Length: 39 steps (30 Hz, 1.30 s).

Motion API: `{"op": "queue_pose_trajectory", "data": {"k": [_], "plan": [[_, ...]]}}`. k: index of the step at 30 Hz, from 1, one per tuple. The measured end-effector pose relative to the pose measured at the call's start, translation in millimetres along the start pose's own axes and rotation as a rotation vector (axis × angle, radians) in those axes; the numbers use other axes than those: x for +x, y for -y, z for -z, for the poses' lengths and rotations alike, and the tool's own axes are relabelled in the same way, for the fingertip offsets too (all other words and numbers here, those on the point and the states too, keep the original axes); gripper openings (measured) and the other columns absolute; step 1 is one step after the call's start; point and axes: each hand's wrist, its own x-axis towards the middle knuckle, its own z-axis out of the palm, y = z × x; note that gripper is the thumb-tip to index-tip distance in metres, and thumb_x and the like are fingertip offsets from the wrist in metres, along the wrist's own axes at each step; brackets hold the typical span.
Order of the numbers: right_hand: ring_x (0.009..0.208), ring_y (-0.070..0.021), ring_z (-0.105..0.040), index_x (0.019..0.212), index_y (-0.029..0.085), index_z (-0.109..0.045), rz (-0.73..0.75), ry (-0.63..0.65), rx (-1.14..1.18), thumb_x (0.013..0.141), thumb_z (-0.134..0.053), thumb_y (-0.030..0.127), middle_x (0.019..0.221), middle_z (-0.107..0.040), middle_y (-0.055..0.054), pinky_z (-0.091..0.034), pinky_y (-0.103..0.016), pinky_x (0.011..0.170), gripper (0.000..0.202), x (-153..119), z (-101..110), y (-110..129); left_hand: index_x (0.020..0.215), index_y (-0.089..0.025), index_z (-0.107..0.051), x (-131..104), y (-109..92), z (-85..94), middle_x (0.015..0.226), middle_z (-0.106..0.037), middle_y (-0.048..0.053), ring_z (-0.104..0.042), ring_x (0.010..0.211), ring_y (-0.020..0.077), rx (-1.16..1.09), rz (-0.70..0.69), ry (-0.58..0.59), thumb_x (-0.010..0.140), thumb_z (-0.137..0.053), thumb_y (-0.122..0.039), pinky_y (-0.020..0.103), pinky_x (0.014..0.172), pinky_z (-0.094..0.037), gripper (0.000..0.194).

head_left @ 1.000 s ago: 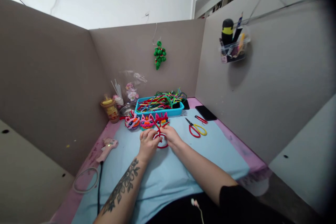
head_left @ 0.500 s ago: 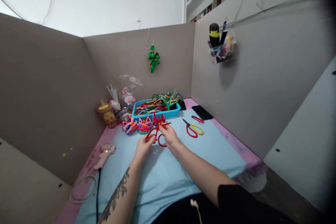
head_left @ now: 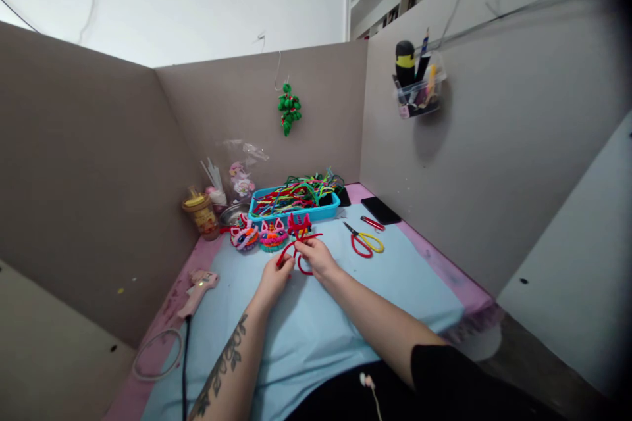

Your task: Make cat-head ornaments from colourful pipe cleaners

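Note:
Between my hands are red pipe cleaners [head_left: 304, 268], bent into a loop with loose ends sticking out. My right hand [head_left: 318, 258] pinches them where they cross. With fingers closed, my left hand [head_left: 276, 273] grips a red end on the left side. Just beyond my hands stand fuzzy animal-head figures in a row: a pink and white one [head_left: 244, 235], a pink and orange one [head_left: 273, 235] and a red one [head_left: 299, 226], the last partly hidden behind the red stems.
A blue tray [head_left: 320, 213] heaped with coloured pipe cleaners stands at the back. Scissors [head_left: 364, 241], a red-handled cutter [head_left: 372, 223] and a black phone [head_left: 380, 211] lie right. A pink glue gun [head_left: 198, 291] with its cord lies left, near a drink cup [head_left: 201, 214].
My left hand has shifted slightly, and the red end it grips now points lower. My right hand's fingers have moved a little left along the crossing. Both hands keep hold.

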Motion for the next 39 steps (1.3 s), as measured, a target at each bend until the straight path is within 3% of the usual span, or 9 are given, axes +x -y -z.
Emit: {"op": "queue_pose_trajectory", "data": {"k": [9, 16, 25, 30, 35, 39], "plan": [[0.050, -0.0092, -0.049, 0.058, 0.015, -0.055, -0.267, -0.052, 0.285, 0.053, -0.076, 0.022, 0.051, -0.055, 0.003, -0.036, -0.022, 0.049, 0.023, 5.5, 1.1, -2.3, 0.066, -0.017, -0.047, 3.5, 2.4, 2.8, 0.059, -0.045, -0.003, -0.040, 0.056, 0.0103, -0.012, -0.149, 0.078, 0.075, -0.054, -0.043, 0.023, 0.055, -0.034, 0.029], [0.050, -0.0094, -0.050, 0.063, 0.016, -0.056, -0.387, -0.071, 0.305, 0.062, -0.069, 0.014, 0.052, -0.056, 0.003, -0.035, -0.022, 0.048, 0.013, 5.7, 2.7, 6.4, 0.069, -0.016, -0.048, 1.9, -2.5, 4.2, 0.059, -0.042, -0.004, -0.037, 0.054, 0.0095, -0.080, -0.164, 0.149, 0.075, -0.056, -0.047, 0.023, 0.055, -0.031, 0.032], [0.048, -0.0093, -0.047, 0.059, 0.016, -0.056, -0.355, -0.078, 0.291, 0.062, -0.068, 0.011, 0.051, -0.055, 0.003, -0.034, -0.023, 0.048, 0.014, 4.6, 3.5, 8.5, 0.068, -0.016, -0.047, -0.2, -6.2, 3.0, 0.060, -0.043, -0.003, -0.038, 0.056, 0.0097, -0.035, -0.176, 0.145, 0.077, -0.053, -0.045, 0.022, 0.055, -0.032, 0.031], [0.052, -0.0109, -0.051, 0.067, 0.016, -0.059, -0.407, -0.046, 0.244, 0.066, -0.068, 0.017, 0.055, -0.058, 0.002, -0.036, -0.024, 0.052, 0.008, 1.7, 5.8, 13.6, 0.068, -0.016, -0.048, 1.9, 2.3, 5.0, 0.058, -0.043, -0.004, -0.039, 0.054, 0.0096, 0.042, -0.138, 0.074, 0.077, -0.051, -0.038, 0.021, 0.053, -0.033, 0.023], [0.052, -0.0107, -0.052, 0.068, 0.015, -0.058, -0.454, -0.029, 0.222, 0.070, -0.065, 0.020, 0.054, -0.057, 0.002, -0.036, -0.025, 0.053, 0.009, 3.3, 10.5, 15.4, 0.068, -0.016, -0.050, 2.6, 3.0, 6.7, 0.060, -0.045, -0.003, -0.040, 0.056, 0.0100, 0.095, -0.161, 0.075, 0.077, -0.049, -0.034, 0.022, 0.054, -0.034, 0.020], [0.053, -0.0108, -0.051, 0.069, 0.016, -0.057, -0.427, 0.068, 0.197, 0.067, -0.069, 0.020, 0.054, -0.055, 0.002, -0.036, -0.025, 0.054, 0.012, 7.6, 16.2, 11.5, 0.067, -0.016, -0.050, 2.5, -0.7, 8.1, 0.063, -0.048, -0.001, -0.042, 0.060, 0.0113, 0.136, -0.190, 0.080, 0.077, -0.050, -0.034, 0.022, 0.057, -0.035, 0.020]]}}
